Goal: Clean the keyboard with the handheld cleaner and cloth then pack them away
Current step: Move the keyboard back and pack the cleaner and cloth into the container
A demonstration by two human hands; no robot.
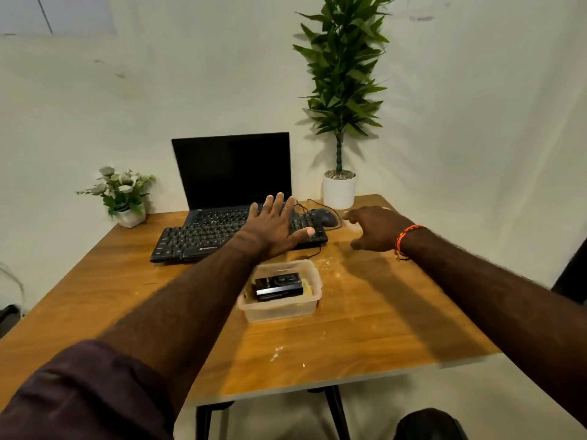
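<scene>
Left hand is held wide over keyboard; right hand, fingers loosely curled, nothing visibly held; cleaner is seen in near tub

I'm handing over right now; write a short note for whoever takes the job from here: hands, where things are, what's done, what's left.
Left hand: open, fingers spread, over the right part of the keyboard; holds nothing.
Right hand: fingers loosely curled, reaching toward a pale object at the desk's far right; I cannot tell what it is or whether it is gripped.
The black handheld cleaner lies in the open clear plastic box in front of the keyboard, with something yellow, perhaps the cloth, under it.
Done: cannot tell whether the keyboard has been cleaned; pale crumbs lie on the desk.
Left: the box has no lid on.
</scene>
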